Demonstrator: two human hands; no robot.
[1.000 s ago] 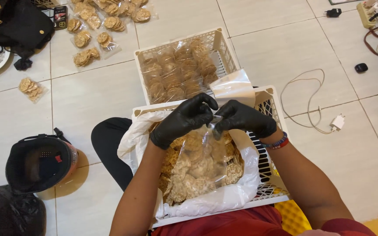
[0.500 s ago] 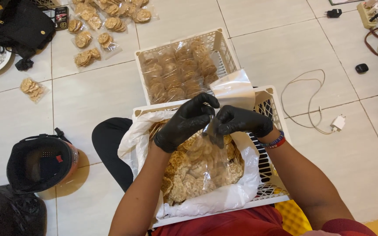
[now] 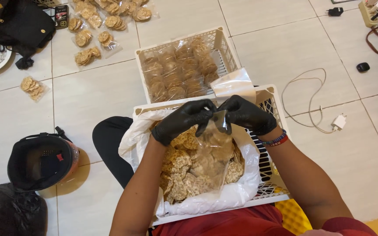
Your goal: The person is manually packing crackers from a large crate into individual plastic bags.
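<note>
Both the left hand and the right hand wear glossy black gloves and pinch a clear plastic bag of golden-brown round crackers. The near white slatted plastic crate has a white plastic liner. The right wrist wears a blue-and-red beaded bracelet, and the floor is pale cream tiles.

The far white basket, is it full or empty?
Nearly full. The far white basket holds clear packets of round crackers across most of its floor; only a strip of bare grid shows at its right side.
</note>
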